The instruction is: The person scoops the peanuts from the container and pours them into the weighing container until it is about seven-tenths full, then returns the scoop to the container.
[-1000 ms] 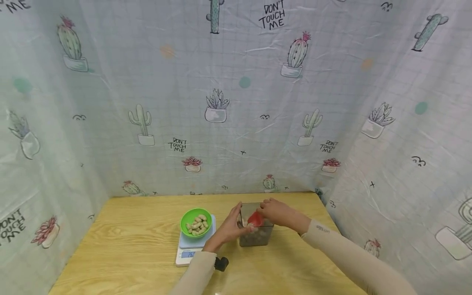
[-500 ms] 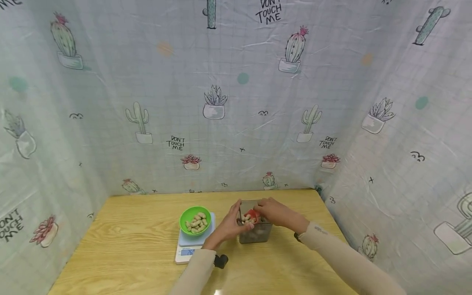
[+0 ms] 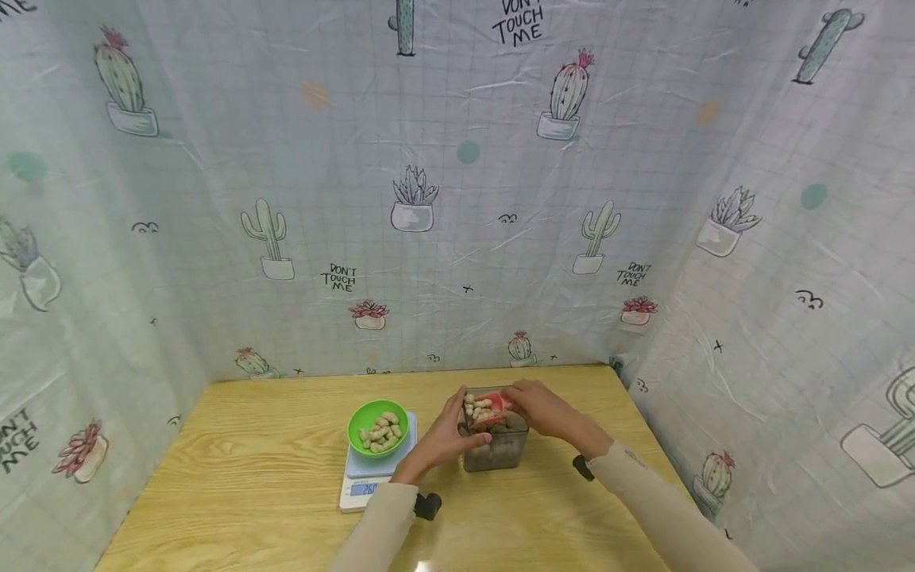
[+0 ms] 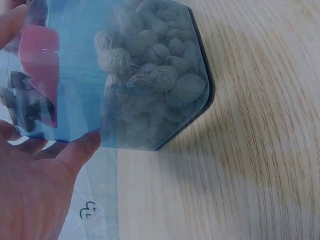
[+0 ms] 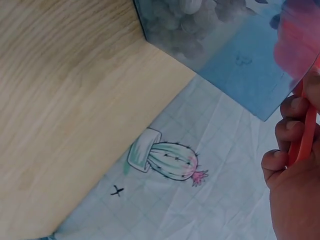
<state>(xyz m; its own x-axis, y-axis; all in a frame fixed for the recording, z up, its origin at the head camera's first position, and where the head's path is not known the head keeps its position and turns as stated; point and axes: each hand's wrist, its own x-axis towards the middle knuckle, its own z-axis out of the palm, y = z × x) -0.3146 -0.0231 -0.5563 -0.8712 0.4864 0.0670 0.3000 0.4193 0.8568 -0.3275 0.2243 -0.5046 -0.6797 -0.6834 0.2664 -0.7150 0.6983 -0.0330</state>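
Note:
A red scoop (image 3: pixel 495 404) loaded with unshelled peanuts (image 3: pixel 478 408) is tilted at the top of a clear container (image 3: pixel 495 457). My right hand (image 3: pixel 542 407) grips the scoop's handle, its fingers curled round it in the right wrist view. My left hand (image 3: pixel 445 433) holds the container at its left side, thumb on the front face and fingers along the rim. More peanuts (image 4: pixel 155 65) fill the container's lower part in the left wrist view. Through the container's wall the scoop (image 4: pixel 42 65) shows pink.
Left of the container, a green bowl (image 3: pixel 355 438) with several peanuts stands on a white kitchen scale (image 3: pixel 349 503) with a lit display. All stand on a wood-grain table (image 3: pixel 250 469). A cactus-print curtain (image 3: pixel 457 262) hangs behind and at both sides.
The scoop has risen from inside the container to its rim and now shows a load of peanuts. My right hand has lifted slightly with it; the left hand keeps its place.

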